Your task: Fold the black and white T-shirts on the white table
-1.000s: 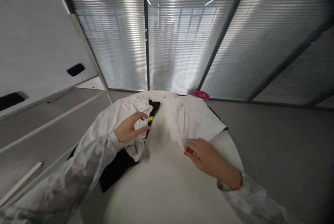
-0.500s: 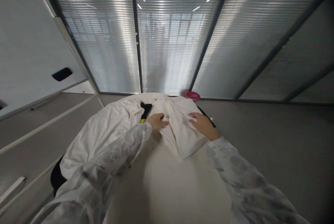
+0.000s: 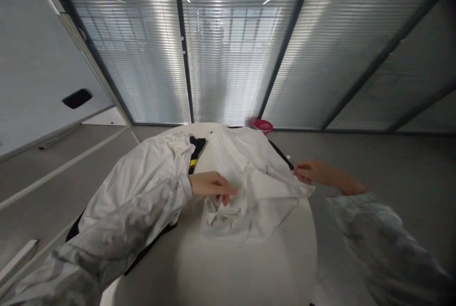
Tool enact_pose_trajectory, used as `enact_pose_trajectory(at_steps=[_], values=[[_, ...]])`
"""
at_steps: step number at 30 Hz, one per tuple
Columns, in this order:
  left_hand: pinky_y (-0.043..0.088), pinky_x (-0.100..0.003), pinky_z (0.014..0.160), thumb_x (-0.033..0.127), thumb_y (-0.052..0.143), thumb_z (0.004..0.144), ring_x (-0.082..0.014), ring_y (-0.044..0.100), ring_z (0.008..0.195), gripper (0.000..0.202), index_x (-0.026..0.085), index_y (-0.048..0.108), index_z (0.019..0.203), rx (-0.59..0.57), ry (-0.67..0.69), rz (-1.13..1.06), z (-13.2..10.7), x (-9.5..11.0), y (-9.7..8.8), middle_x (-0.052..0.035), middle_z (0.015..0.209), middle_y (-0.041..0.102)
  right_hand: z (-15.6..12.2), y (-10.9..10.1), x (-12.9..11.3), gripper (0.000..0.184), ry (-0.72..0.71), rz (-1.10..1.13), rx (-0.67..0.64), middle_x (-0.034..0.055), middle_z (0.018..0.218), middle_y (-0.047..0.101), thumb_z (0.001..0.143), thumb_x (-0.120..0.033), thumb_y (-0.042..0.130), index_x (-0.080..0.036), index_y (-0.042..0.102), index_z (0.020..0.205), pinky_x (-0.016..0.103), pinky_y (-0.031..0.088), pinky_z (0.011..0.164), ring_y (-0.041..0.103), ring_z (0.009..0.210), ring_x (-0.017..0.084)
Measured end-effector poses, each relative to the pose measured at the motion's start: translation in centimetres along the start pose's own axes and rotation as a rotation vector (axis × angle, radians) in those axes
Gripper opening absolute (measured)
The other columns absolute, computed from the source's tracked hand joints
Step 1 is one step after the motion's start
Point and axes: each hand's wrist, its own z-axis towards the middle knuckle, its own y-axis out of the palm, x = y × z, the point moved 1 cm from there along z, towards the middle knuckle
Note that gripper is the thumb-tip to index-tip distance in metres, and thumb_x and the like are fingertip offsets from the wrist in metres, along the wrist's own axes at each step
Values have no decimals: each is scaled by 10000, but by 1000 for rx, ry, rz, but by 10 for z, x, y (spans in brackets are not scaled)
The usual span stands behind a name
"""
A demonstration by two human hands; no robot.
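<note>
On the rounded pale table [image 3: 245, 277], we locate the white cloth [image 3: 274, 204] at centre and right, its far part lying fairly flat and its near part bunched and folded. At the near left of this cloth, we note a crumpled, open-looking fold directly below our left hand [image 3: 214, 187]. We hold this hand with the fingers curled downward and the index finger extended to the right; we cannot tell whether the fingertips pinch the fabric. Beyond the right edge of the table, we place our right hand [image 3: 310, 172] near the outstretched corner of the cloth. We find this hand blurred, its fingers bent toward the cloth, and cannot tell whether they grip it or stand apart. To the left, we observe a second white garment [image 3: 142, 168], partly covered by our left sleeve [image 3: 138, 227]. Between the two white pieces, we identify a black item [image 3: 198, 144] with a yellow band [image 3: 193, 163]. At the far edge of the table, we see a pink basket [image 3: 262, 126]; behind it, we face glazed panels with horizontal blinds [image 3: 228, 73]
</note>
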Motion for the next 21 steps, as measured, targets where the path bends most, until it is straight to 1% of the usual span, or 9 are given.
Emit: enact_pose_trajectory(at_steps=[2,4,5,7,8,12,16,19,21], values=[[540,-293,792,689,480,1047,-190,685,778,642,166,790,840,224,-98,108,27,-14,-17,-81,861,771,16,18,-18,433,-21,-62,-8,117,1001,735,881,-632,777,-229,743,1036,424,557,915,691,1030,324],[541,-324,842,646,629,971,-229,702,893,499,171,777,1007,467,-230,316,52,-25,-28,-100,1031,771,37,36,-31,415,-53,-122,-25,121,1055,730,883,-596,793,-225,730,1059,419,546,947,681,1064,318],[543,-344,872,622,721,908,-259,708,973,489,175,759,1102,514,-298,413,63,-29,-29,-120,1147,753,47,45,-35,394,-76,-152,-40,121,1076,728,886,-567,800,-223,723,1062,414,540,960,676,1076,314],[543,-392,930,536,821,828,-321,691,1124,570,181,704,1259,511,-402,583,81,-33,-23,-168,1342,675,66,60,-36,315,-134,-218,-84,122,1108,723,904,-477,802,-215,711,1052,401,525,986,670,1089,301],[540,-417,955,483,816,838,-344,675,1178,573,184,679,1307,492,-430,644,87,-32,-17,-187,1392,640,73,67,-34,249,-165,-251,-108,122,1113,722,924,-417,784,-210,705,1038,394,517,992,668,1086,293],[507,-521,1034,321,669,943,-386,642,1265,460,186,640,1381,493,-458,724,108,-20,9,-237,1422,597,84,89,-19,36,-232,-327,-133,117,1075,729,989,-222,649,-205,676,972,365,500,966,666,1042,265],[526,-583,992,356,664,940,-441,671,1226,465,145,665,1354,467,-478,675,123,-12,18,-302,1395,608,81,95,-8,73,-103,-180,15,103,1045,753,1004,-270,616,-219,659,974,358,514,896,691,957,252],[558,-541,954,391,692,923,-416,716,1168,466,155,692,1325,431,-448,623,126,-15,15,-289,1368,651,82,85,-6,123,50,6,166,99,1036,774,989,-354,630,-235,654,977,370,534,854,714,896,258],[572,-500,943,414,733,895,-392,737,1137,457,176,724,1285,411,-413,584,122,-20,9,-255,1318,702,86,73,-9,159,87,131,250,108,1051,778,969,-398,643,-240,647,985,383,549,856,723,908,271]])
